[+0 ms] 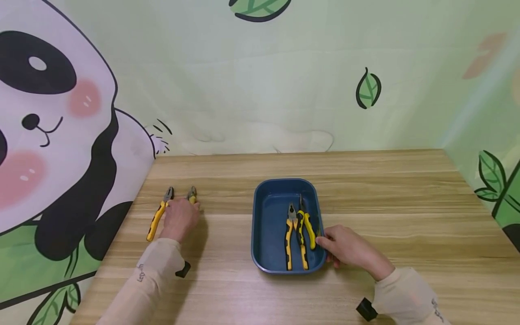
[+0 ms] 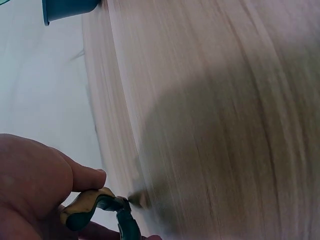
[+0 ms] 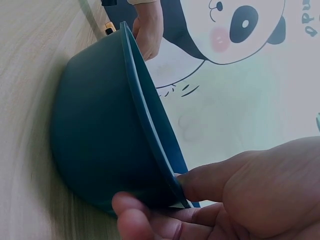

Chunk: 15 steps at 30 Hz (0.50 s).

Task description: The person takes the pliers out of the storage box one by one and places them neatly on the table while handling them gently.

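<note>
At the left of the head view, my left hand [image 1: 181,220] grips a pair of pliers [image 1: 192,195] by its handles; the metal head shows past the fingers. In the left wrist view, the yellow-and-dark handles of these pliers [image 2: 89,206] lie between thumb and fingers. Just left of that hand, another pair of pliers [image 1: 156,222] with yellow-orange handles lies on the table. My right hand [image 1: 349,247] pinches the right rim of a blue bin [image 1: 268,225], thumb inside and fingers outside. Inside the bin lie orange-and-black pliers [image 1: 289,243] and yellow-handled pliers [image 1: 310,231].
The bin stands upright on a wood-grain table [image 1: 227,289], right of its middle. Behind the table hangs a pale green backdrop [image 1: 260,90] with leaves and a panda [image 1: 97,162] at the left. A strip of table separates the left hand from the bin.
</note>
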Motion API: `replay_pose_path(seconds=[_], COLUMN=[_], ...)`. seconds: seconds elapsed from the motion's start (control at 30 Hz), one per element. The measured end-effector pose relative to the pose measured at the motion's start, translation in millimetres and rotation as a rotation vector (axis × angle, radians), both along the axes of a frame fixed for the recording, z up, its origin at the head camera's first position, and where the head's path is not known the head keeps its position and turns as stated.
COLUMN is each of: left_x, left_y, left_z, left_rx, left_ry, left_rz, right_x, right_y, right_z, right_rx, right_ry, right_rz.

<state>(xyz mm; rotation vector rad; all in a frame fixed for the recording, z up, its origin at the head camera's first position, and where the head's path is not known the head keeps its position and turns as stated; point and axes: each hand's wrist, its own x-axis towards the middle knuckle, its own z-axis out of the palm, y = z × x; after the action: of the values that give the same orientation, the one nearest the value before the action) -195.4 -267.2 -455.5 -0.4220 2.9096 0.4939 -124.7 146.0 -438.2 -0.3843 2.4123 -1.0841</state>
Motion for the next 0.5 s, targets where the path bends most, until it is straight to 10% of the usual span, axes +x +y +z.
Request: replay_pose_path(seconds=[0.5], left_x=[0.3], left_y=[-3.0], left_z=[-1.8], left_rx=[0.046], left_ry=[-0.028], left_rz=[0.016], right_x=[-0.6], right_y=[0.6], right_z=[-0.1], right_rx=[-0.018], right_ry=[-0.005], right_rz=[0.008])
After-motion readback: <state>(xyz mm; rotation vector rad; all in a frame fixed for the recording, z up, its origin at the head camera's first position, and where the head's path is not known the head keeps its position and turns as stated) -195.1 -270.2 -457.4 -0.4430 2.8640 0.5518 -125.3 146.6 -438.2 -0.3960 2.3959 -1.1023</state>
